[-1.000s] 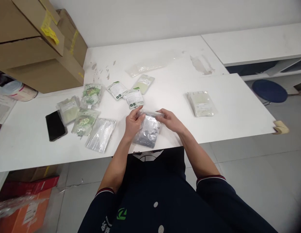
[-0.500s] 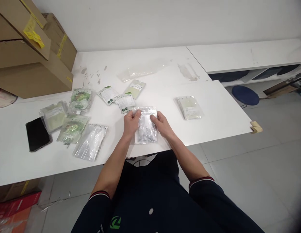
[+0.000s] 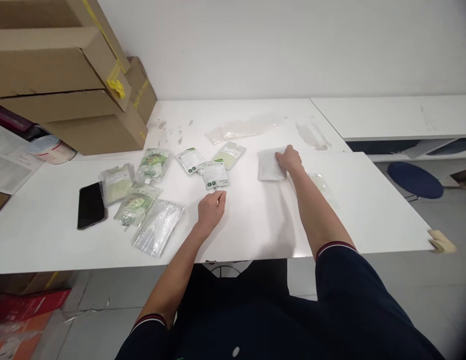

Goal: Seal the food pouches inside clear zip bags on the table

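My right hand (image 3: 291, 161) is closed on the right edge of a silvery-white plastic packet (image 3: 269, 166), out over the right part of the table. Beyond that forearm, partly covered by it, lies a stack of clear packets with pale green contents (image 3: 320, 186). My left hand (image 3: 211, 210) has its fingers drawn together, and I see nothing in them. Just in front of its fingertips is a white sachet with green print (image 3: 216, 175). A similar white sachet (image 3: 191, 161) and a pale green one (image 3: 231, 155) lie close behind.
To the left are bagged green-printed packets (image 3: 153, 165), a pale green packet (image 3: 118, 184), a stack of clear bags (image 3: 158, 227) and a black phone (image 3: 91, 206). Cardboard boxes (image 3: 101, 130) and a tub (image 3: 52, 149) stand further left. A clear plastic sheet (image 3: 244, 129) lies behind.
The packet that both hands held near the table edge is now further right and away, in my right hand only. My left hand has let go of it. The view has shifted left.
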### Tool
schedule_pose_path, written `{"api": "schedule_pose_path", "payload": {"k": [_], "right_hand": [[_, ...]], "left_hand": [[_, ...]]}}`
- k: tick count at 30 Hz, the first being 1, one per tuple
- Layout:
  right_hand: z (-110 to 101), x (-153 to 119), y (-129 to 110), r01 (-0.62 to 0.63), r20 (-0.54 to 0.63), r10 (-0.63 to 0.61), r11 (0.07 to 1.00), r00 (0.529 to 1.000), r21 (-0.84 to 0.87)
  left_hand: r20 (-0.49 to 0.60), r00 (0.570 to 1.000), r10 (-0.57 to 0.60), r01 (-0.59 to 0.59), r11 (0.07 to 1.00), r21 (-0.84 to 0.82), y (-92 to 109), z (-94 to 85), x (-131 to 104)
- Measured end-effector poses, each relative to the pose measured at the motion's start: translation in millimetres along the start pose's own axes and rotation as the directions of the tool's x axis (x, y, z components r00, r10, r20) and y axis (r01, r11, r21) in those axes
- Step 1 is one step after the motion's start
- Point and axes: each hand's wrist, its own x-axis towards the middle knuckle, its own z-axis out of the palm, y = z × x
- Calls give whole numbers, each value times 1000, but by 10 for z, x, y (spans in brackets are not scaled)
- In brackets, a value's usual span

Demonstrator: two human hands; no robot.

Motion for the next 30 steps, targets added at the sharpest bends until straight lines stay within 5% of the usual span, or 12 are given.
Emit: {"api": "schedule_pose_path", "payload": {"k": [3,6,10,14,20,23,26,28,30], "right_hand": [[71,-40,-82,32,-111,-60,971,992,-235],[95,-72,-297,223,-184,-288,925,940,-309],[302,-77,-842,490,-78,-522,835,850,-249],[783,-69,-1449,623,113,-615,752,781,-215],[1226,-8,-1968,482,209,-436,820,875,-310],[1125,10,-1957,463,43,-466,858,884,-221],[827,-30,-1762,558,-233,-529,826,816,78],[575,-126,-1552,598,-409,-450,702,794,387],[341,-301,-1308,545,-452,-303,490,839,681]], "left_hand": [[-115,992,49,-41,997,67,-123,49,73],[-155,984,86,-76,994,74,-225,128,84],[-74,981,178,-173,982,76,-267,197,49],[-4,968,253,-252,965,79,-264,208,39],[21,955,295,-294,942,161,-306,184,70],[-4,937,350,-342,918,200,-320,180,75],[-64,908,414,-395,897,199,-324,193,68],[-125,896,425,-406,901,153,-313,205,62],[-175,910,375,-371,927,55,-282,208,63]]}}
